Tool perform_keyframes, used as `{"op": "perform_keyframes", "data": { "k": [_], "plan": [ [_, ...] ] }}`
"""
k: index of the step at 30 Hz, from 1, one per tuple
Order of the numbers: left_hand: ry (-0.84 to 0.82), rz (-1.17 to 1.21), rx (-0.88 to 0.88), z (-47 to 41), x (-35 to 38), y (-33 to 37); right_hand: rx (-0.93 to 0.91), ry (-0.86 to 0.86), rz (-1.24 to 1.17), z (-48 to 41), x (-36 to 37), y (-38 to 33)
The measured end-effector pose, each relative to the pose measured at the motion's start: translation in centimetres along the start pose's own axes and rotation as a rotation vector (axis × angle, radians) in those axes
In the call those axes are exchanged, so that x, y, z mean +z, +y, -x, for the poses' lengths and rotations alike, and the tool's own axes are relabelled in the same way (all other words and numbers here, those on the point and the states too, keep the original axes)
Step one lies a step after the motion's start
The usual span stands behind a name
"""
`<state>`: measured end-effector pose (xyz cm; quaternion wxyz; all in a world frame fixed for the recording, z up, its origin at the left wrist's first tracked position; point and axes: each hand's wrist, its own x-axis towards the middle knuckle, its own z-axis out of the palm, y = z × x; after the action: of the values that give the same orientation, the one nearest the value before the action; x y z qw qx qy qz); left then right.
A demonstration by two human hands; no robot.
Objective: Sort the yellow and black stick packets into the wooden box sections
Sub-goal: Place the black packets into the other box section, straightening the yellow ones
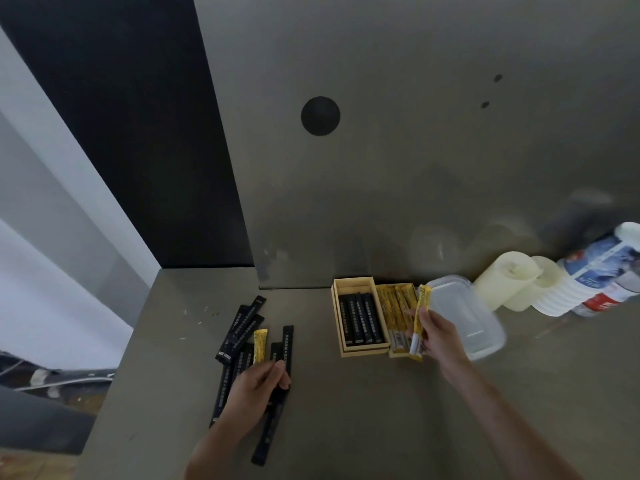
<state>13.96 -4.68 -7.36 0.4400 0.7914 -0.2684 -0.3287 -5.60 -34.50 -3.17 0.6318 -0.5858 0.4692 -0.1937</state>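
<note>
Right hand (437, 336) grip closed on yellow packet (420, 318); left hand (256, 386) grip unclear; packet print unreadable.

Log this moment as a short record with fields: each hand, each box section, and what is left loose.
left hand: on the loose black packets, gripping one
right hand: holds a yellow packet over the box
left section: black packets
right section: yellow packets
loose yellow packet: one, among the black pile

Yellow packet (419, 318) over wooden box (360, 351)
</note>
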Motion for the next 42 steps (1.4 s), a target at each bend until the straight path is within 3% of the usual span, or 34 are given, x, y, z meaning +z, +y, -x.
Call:
{"op": "perform_keyframes", "data": {
  "k": [7, 12, 16, 27, 42],
  "plan": [
    [0.011, 0.022, -0.004, -0.3, 0.1, -0.4, 0.024, 0.031, 0.12, -1.3, 0.2, 0.0],
    [0.023, -0.009, -0.007, -0.3, 0.2, -0.3, -0.148, 0.078, 0.582, -3.5, 0.6, 0.1],
    [0.033, -0.032, 0.003, -0.3, 0.2, -0.4, -0.25, 0.1, 0.736, -4.0, 1.2, 0.3],
    [0.026, -0.056, 0.013, -0.1, 0.0, 0.0, -0.478, 0.142, 0.878, -3.6, 2.0, 2.7],
    [0.029, -0.073, 0.058, 0.2, -0.2, 0.3, -0.501, 0.136, 0.986, -3.2, 2.3, 3.1]
  ]
}}
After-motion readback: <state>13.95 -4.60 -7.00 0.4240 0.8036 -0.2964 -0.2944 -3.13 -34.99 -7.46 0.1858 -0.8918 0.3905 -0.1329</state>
